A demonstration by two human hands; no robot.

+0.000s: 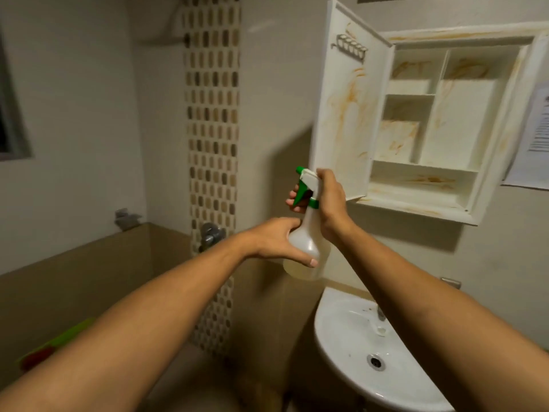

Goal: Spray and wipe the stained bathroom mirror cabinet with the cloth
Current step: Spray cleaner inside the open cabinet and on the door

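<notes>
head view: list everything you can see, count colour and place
spray bottle: 1, translucent, green and white trigger, centre
cabinet: 1, white with orange-brown stains, upper right wall, open
cabinet door: 1, white, stained, swung out left
sink: 1, white, lower right
tap: 1, metal, back of sink
paper sheet: 1, white, wall at right edge
tile strip: 1, brown and beige, wall left of centre
cloth: none in view
left hand: 1, grips bottle body
right hand: 1, grips bottle neck, fingers at trigger
</notes>
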